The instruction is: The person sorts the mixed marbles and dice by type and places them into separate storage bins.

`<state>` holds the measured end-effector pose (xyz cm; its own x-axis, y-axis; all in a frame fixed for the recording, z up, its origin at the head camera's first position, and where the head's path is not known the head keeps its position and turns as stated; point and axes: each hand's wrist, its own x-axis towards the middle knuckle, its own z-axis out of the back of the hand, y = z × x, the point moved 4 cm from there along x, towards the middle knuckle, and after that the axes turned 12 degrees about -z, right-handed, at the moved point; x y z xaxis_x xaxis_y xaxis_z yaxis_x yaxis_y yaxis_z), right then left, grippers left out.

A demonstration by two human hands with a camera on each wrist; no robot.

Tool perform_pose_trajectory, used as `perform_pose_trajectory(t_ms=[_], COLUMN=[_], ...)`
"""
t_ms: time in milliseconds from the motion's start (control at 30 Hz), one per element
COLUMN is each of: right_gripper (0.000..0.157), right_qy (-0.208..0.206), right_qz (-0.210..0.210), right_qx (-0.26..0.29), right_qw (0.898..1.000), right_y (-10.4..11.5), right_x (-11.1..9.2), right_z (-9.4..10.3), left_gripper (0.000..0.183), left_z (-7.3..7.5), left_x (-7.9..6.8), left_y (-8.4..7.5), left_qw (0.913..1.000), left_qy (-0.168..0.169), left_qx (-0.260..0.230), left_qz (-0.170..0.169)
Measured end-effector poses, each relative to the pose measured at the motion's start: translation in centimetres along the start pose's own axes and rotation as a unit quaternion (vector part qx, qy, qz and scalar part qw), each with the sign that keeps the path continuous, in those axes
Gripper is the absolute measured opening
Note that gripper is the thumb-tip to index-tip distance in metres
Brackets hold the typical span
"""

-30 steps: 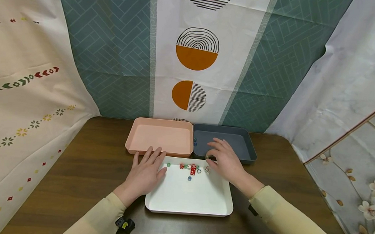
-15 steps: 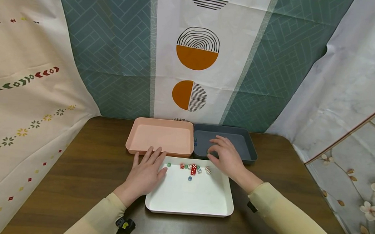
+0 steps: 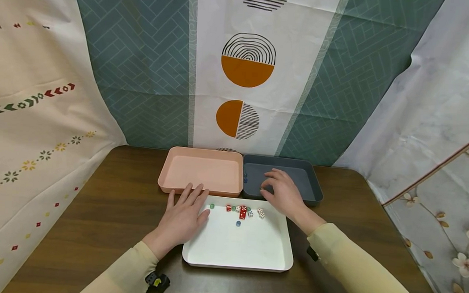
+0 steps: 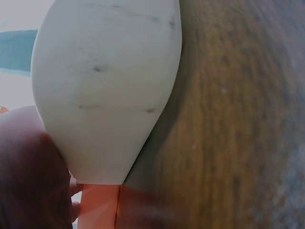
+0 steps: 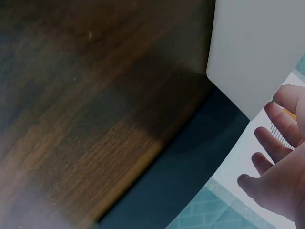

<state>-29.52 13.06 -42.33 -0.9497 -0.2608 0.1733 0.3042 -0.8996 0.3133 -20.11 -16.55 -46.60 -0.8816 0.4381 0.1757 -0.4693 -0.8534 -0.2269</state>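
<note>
My left hand [image 3: 182, 217] lies spread over the left rim of the white tray [image 3: 236, 249], fingertips at the front wall of the pink tray. My right hand [image 3: 283, 194] hovers over the near left part of the dark blue tray [image 3: 300, 186], thumb and index finger pinching a small greenish piece [image 5: 271, 100], mostly hidden by the fingertips. Along the white tray's far side lie red dice [image 3: 242, 215], white dice [image 3: 261, 214] and green beads [image 3: 212, 206]. A blue bead [image 3: 238, 224] sits nearer. Two blue beads [image 3: 245, 181] rest in the dark tray's left side.
The pink tray [image 3: 202, 167] stands behind the white one, side by side with the dark blue tray. All three are on a brown wooden table [image 3: 127, 193]. Patterned cloths [image 3: 154, 70] hang at the back and sides.
My right hand has moved slightly up and away from the white tray, farther over the dark blue tray, still pinching the small piece. The left hand has stayed in place.
</note>
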Motion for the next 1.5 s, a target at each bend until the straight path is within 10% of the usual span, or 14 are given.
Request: perform_pose_trajectory(t_ms=[1500], right_gripper=[0.018], right_qy=[0.043], right_qz=[-0.021], right_qx=[-0.048], right_qw=[0.998], right_y=[0.4], right_x=[5.0], right_z=[-2.6], left_gripper=[0.068], left_z=[-0.2], left_x=[0.1], left_y=[0.2], left_qw=[1.0000], left_qy=[0.006], left_qx=[0.003], left_qz=[0.000])
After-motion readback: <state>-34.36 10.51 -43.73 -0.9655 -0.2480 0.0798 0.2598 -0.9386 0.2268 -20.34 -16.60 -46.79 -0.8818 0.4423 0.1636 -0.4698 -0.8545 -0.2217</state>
